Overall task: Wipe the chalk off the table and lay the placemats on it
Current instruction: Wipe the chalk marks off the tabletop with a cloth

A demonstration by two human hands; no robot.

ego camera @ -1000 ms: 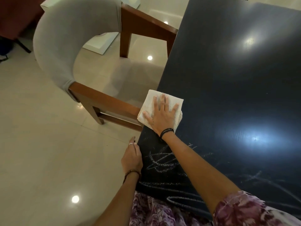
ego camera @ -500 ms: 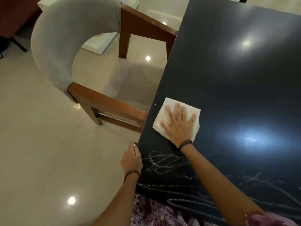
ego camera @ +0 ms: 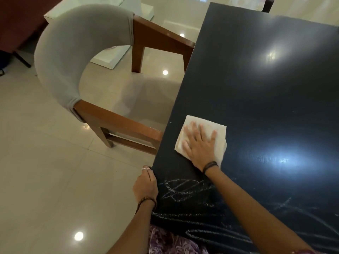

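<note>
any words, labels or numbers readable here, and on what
None can be read.
The chalk on the table is scribble, not letters.
The cloth under the right hand bears no print.
The chair shows no label.
The left hand holds the table edge.

My right hand (ego camera: 199, 143) lies flat, fingers straight and spread, palm pressing down, arm reaching forward from the near edge. My left hand (ego camera: 145, 185) grips the tabletop's left edge, fingers curled over it.
</note>
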